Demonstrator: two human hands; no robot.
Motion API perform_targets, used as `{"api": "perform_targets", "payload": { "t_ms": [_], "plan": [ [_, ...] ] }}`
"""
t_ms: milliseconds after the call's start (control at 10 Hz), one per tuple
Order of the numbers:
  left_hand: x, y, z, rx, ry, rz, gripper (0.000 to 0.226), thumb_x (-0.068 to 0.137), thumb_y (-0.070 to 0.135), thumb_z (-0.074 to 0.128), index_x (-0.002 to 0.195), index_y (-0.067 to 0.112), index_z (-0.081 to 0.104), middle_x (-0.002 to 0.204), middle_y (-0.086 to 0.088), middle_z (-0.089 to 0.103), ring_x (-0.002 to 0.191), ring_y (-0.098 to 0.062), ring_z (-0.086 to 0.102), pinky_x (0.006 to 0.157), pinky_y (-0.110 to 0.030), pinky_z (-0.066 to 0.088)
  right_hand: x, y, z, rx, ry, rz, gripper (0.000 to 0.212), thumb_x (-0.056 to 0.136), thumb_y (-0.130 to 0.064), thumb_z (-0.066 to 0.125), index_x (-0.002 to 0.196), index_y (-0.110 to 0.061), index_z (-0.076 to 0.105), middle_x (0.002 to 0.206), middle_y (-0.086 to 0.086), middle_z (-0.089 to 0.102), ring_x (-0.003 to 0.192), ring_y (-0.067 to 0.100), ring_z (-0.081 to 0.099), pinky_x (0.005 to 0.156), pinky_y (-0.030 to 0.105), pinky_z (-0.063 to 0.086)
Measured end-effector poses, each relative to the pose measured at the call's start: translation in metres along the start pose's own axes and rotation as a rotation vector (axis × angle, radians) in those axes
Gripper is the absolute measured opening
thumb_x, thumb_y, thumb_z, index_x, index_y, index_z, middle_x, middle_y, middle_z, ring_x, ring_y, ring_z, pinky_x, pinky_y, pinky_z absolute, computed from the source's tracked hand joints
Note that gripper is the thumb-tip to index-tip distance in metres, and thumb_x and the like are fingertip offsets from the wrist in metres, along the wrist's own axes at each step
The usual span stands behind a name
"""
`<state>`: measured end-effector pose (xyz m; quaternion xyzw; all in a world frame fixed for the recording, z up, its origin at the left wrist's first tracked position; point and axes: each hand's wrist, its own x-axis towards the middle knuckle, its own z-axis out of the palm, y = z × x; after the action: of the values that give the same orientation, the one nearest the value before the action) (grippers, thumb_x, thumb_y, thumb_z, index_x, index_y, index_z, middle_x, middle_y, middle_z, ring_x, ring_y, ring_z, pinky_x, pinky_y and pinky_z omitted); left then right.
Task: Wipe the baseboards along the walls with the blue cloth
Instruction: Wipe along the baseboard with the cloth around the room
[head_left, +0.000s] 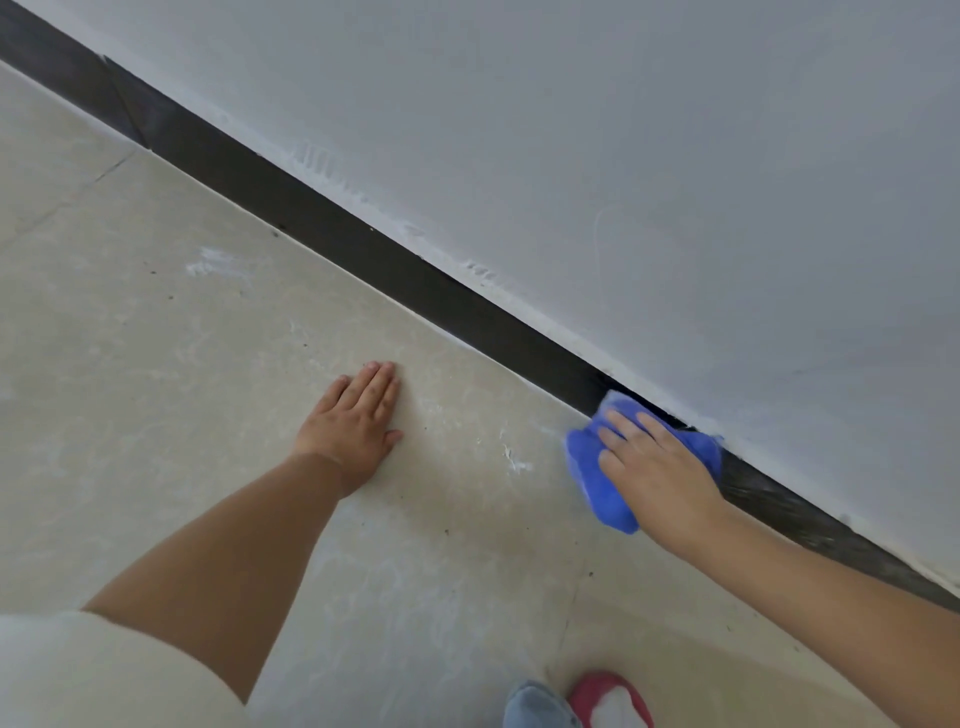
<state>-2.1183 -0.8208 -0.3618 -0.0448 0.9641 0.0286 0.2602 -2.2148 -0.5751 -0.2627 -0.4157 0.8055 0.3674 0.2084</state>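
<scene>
Where the dark baseboard (363, 249) meets the pale tiled floor (156, 364), the blue cloth (597, 467) lies bunched against the baseboard's lower edge, partly on the floor and partly up against the dark strip. On top of the cloth the right hand (654, 462) presses with its fingers spread and nearly straight, their tips reaching toward the baseboard. Away from the baseboard, on the floor, the left hand (358, 415) rests flat and open, palm down, fingers together, holding nothing and well apart from the cloth. Above the baseboard rises a grey-white wall (675, 156) with pale smears along its foot. Farther from the baseboard, at the lower edge of the view, sit a pink slipper (618, 699) and, just beside it, a grey-blue one (535, 706).
</scene>
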Motion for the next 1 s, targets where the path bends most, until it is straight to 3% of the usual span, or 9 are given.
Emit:
{"api": "perform_targets", "payload": {
  "t_ms": [100,200,300,500,600,700,800,900,1000],
  "plan": [
    [-0.001,0.003,-0.001,0.019,-0.015,-0.008,0.061,0.102,0.038,0.009,0.145,0.006,-0.019,0.154,-0.008,-0.022,0.142,-0.019,-0.016,0.115,-0.031,-0.006,0.023,-0.010,-0.017,0.034,0.268,-0.061,0.049,0.013,-0.014,0.091,0.056,-0.004,0.072,0.086,0.013,0.075,0.089,0.023,0.073,0.086,0.030,0.050],
    [-0.006,0.006,-0.002,0.028,-0.023,0.000,0.060,0.102,0.037,0.008,0.145,0.006,-0.019,0.154,-0.008,-0.022,0.142,-0.019,-0.016,0.115,-0.031,-0.007,0.039,-0.013,-0.035,-0.009,0.228,-0.012,0.040,0.076,-0.023,0.074,0.111,-0.005,0.066,0.141,0.013,0.048,0.138,0.017,0.036,0.113,0.029,0.025],
    [-0.012,0.010,-0.002,0.020,-0.014,0.029,0.059,0.102,0.036,0.008,0.145,0.007,-0.018,0.152,-0.006,-0.026,0.142,-0.019,-0.017,0.115,-0.032,-0.008,0.040,-0.007,-0.032,-0.043,0.136,-0.003,0.040,0.098,-0.011,0.039,0.139,-0.008,0.038,0.159,0.009,0.008,0.147,0.019,-0.003,0.118,0.031,-0.004],
    [-0.020,0.032,-0.007,-0.040,0.035,0.101,0.058,0.102,0.035,0.007,0.142,0.006,-0.023,0.146,-0.002,-0.032,0.141,-0.019,-0.021,0.114,-0.034,-0.011,-0.013,0.015,0.024,0.034,-0.123,0.156,0.044,0.099,-0.012,0.038,0.142,-0.010,0.033,0.159,0.006,0.007,0.147,0.018,-0.001,0.118,0.032,-0.003],
    [-0.015,0.054,-0.006,-0.100,0.071,0.192,0.055,0.102,0.035,0.007,0.134,0.006,-0.028,0.131,0.002,-0.037,0.140,-0.019,-0.022,0.113,-0.035,-0.013,-0.055,0.023,0.048,0.063,-0.284,0.222,0.043,0.098,-0.012,0.040,0.140,-0.011,0.036,0.157,0.002,0.015,0.147,0.019,0.000,0.118,0.032,0.000],
    [-0.013,0.080,-0.003,-0.141,0.068,0.316,0.055,0.102,0.034,0.007,0.133,0.006,-0.028,0.134,0.003,-0.035,0.140,-0.020,-0.022,0.113,-0.036,-0.014,-0.089,0.011,0.050,0.101,-0.284,0.296,0.052,0.068,-0.022,0.079,0.114,-0.004,0.063,0.137,0.015,0.051,0.136,0.029,0.039,0.113,0.036,0.018],
    [-0.020,0.093,0.010,-0.105,-0.004,0.402,0.058,0.102,0.037,0.009,0.135,0.006,-0.027,0.142,0.001,-0.033,0.141,-0.020,-0.022,0.113,-0.036,-0.014,-0.109,0.000,0.054,0.163,-0.094,0.336,0.061,-0.002,-0.019,0.089,0.056,-0.006,0.072,0.075,0.004,0.075,0.080,0.027,0.074,0.082,0.039,0.050],
    [-0.028,0.090,0.018,-0.019,-0.052,0.442,0.061,0.102,0.040,0.010,0.133,0.005,-0.029,0.152,-0.007,-0.026,0.141,-0.020,-0.022,0.113,-0.036,-0.013,-0.117,-0.015,0.028,0.183,-0.073,0.363,0.060,0.001,-0.020,0.088,0.057,-0.007,0.073,0.077,0.001,0.075,0.082,0.026,0.074,0.076,0.036,0.056],
    [-0.031,0.089,0.014,0.013,-0.077,0.450,0.063,0.102,0.040,0.012,0.144,0.006,-0.021,0.153,-0.007,-0.025,0.141,-0.020,-0.021,0.113,-0.036,-0.011,-0.108,-0.021,-0.005,0.212,-0.219,0.350,0.055,0.065,-0.019,0.079,0.116,-0.006,0.062,0.139,0.008,0.051,0.138,0.027,0.036,0.113,0.035,0.027]
  ]
}}
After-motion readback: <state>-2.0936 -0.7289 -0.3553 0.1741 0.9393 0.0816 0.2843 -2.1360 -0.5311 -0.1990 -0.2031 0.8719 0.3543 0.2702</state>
